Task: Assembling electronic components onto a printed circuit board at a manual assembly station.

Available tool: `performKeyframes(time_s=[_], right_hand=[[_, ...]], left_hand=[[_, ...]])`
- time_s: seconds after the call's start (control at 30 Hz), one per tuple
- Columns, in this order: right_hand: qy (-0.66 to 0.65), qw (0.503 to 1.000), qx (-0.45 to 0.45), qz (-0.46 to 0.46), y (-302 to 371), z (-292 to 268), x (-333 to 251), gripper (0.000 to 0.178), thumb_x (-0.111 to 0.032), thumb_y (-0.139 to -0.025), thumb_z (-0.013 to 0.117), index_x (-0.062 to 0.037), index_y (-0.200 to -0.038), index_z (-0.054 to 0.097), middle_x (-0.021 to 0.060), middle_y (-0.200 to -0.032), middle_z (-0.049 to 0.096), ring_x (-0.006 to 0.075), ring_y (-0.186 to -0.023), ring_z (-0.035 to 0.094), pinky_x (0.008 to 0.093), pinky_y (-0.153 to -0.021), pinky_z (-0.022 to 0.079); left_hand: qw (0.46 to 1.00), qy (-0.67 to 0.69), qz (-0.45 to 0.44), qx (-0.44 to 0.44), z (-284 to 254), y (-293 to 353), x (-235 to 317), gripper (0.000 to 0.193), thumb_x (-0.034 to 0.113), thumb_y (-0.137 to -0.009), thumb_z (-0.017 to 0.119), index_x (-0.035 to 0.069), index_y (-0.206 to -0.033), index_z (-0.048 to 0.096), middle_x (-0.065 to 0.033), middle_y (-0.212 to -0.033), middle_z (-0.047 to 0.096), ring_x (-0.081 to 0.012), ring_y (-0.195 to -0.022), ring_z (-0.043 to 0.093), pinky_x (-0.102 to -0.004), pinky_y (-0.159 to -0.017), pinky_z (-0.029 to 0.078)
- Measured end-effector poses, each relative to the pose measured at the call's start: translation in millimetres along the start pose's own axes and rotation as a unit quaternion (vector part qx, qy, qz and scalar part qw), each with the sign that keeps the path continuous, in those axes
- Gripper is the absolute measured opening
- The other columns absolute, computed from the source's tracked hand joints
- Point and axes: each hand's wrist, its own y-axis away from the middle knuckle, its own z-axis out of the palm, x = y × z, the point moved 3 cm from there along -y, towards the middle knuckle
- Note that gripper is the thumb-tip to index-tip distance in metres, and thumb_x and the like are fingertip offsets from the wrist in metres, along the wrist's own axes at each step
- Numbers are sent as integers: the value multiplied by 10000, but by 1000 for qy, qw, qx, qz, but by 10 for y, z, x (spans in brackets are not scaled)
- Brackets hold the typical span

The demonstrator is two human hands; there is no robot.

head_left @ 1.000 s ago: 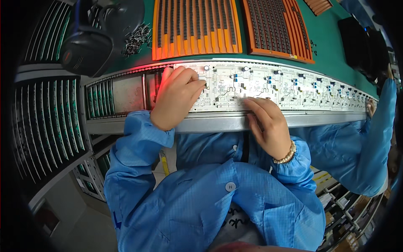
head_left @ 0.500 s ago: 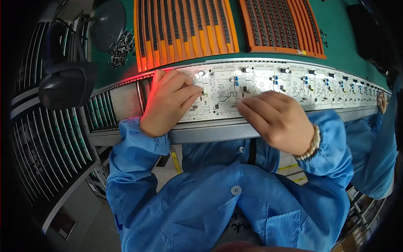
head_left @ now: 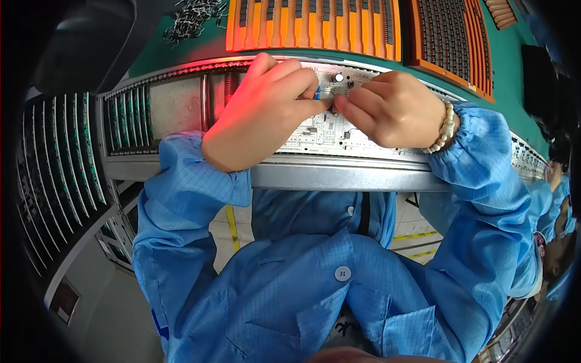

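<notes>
Middle: circuit board (head_left: 330, 130) lies on the conveyor rail (head_left: 339, 178), just before the person.
On the board: left hand (head_left: 266, 112) and right hand (head_left: 396, 109), fingertips meeting.
Behind: two component trays (head_left: 315, 24) on the tabletop (head_left: 508, 85).
Left: rack of boards (head_left: 57, 175) beside the rail.
Far left, behind: pile of metal clips (head_left: 193, 12).

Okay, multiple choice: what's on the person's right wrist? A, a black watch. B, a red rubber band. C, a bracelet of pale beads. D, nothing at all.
C: a bracelet of pale beads circles the wrist of the right hand, just above the blue sleeve cuff, while both hands meet over the white circuit board.
</notes>
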Motion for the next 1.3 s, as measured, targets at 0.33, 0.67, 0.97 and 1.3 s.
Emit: performKeyframes(time_s=[0.33, 0.67, 0.97, 1.3], right_hand=[[3, 1000, -4, -17, 10, -74, -20, 262, -71, -684, 649, 60, -911, 649, 92, -731, 595, 193, -618, 626, 313, -508, 523], [167, 968, 89, 163, 624, -1297, -30, 192, -102, -771, 677, 37, -903, 688, 87, -774, 676, 188, -645, 658, 270, -566, 531], [68, 819, 40, 568, 2529, -1264, 896, 203, -124, -857, 707, -57, -1049, 721, 107, -965, 729, 185, -861, 707, 284, -753, 546], [-51, 754, 12, 654, 2743, -693, 1271, 111, -121, -827, 734, -47, -906, 711, 115, -888, 718, 206, -802, 694, 312, -726, 542]], left_hand=[[998, -40, 45, 21, 54, 47, 71, 233, 124, -768, 603, 61, -969, 703, 10, -842, 529, -144, -870, 518, -321, -810, 373], [984, -152, 86, -46, 17, -6, 305, 374, 110, -789, 551, 45, -1143, 652, -33, -918, 564, -179, -923, 523, -353, -821, 382], [995, -64, -26, -78, -170, 51, 325, 445, 3, -792, 521, 78, -1215, 634, -75, -961, 551, -240, -943, 529, -368, -845, 397], [984, 18, -166, 61, -254, 423, 409, 404, -81, -817, 553, 24, -1199, 630, -138, -986, 559, -309, -940, 541, -392, -886, 408]])
